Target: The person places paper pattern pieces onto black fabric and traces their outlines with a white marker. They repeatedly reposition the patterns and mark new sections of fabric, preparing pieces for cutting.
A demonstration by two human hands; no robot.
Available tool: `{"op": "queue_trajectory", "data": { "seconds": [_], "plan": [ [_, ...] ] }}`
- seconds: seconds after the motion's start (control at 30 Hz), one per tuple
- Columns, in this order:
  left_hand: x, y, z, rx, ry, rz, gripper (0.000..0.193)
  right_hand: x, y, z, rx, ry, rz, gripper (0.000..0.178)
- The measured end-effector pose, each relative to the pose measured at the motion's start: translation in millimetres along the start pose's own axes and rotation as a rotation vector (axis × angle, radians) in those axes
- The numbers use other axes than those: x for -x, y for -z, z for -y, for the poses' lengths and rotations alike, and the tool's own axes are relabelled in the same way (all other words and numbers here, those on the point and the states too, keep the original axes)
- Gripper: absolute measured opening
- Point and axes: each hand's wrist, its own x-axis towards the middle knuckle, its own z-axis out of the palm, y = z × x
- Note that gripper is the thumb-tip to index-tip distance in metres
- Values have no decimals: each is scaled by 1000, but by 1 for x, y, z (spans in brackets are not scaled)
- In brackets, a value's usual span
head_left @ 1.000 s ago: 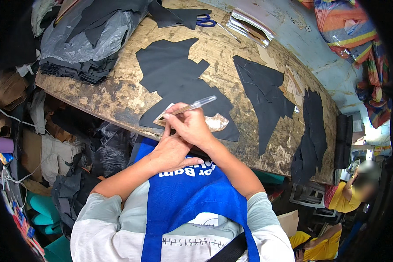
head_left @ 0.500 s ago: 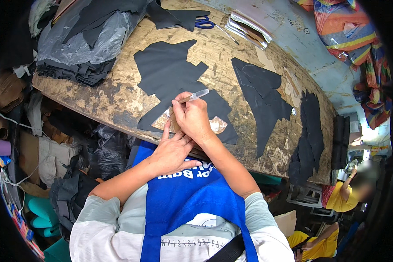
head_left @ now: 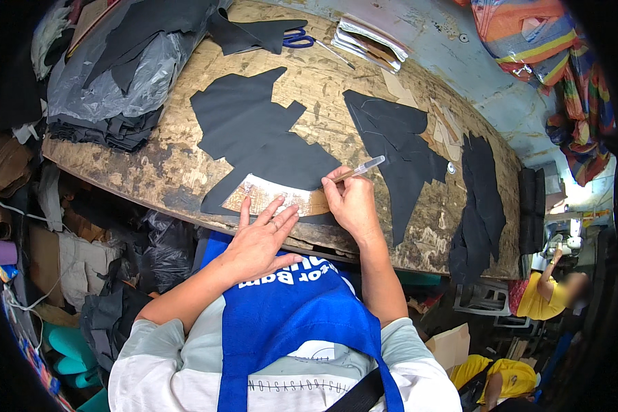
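A curved template (head_left: 277, 195), speckled brown and white, lies on a black sheet of material (head_left: 254, 123) near the table's front edge. My left hand (head_left: 262, 239) rests on the template with its fingers spread flat. A pen (head_left: 359, 169) with a clear cap on its upper end is pinched in my right hand (head_left: 351, 204). That hand is at the template's right end, and the pen's tip is hidden behind my fingers.
More black pieces (head_left: 395, 147) lie to the right on the worn wooden table (head_left: 165, 172). Blue-handled scissors (head_left: 299, 40) and a paper stack (head_left: 371, 42) are at the back. Plastic-covered black material (head_left: 117, 89) is piled at left. People in yellow (head_left: 542, 299) are at far right.
My right hand with the pen has moved right along the template to its right end. My left hand's fingers have spread over the template. The view has shifted slightly.
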Motion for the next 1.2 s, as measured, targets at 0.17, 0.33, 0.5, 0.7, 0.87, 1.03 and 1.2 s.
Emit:
{"op": "queue_trajectory", "data": {
  "seconds": [0.17,0.33,0.5,0.7,0.87,1.03,1.2],
  "plan": [
    [-1,3,-2,-16,2,-3,75,-3,-10,-14,-42,110,-130,10],
    [-3,9,-6,-37,15,18,73,15,0,-24,-103,31,-154,12],
    [-15,30,-10,-73,30,127,66,30,7,-34,-250,-126,-233,14],
    [-48,60,8,116,10,326,57,41,5,-18,204,252,-191,6],
    [-79,74,30,247,-71,407,63,49,-18,10,157,472,34,13],
    [-106,84,42,500,97,710,71,26,-62,28,-102,556,226,12],
    [-107,85,45,515,151,681,64,4,-107,51,-496,699,289,9]
  ]
}}
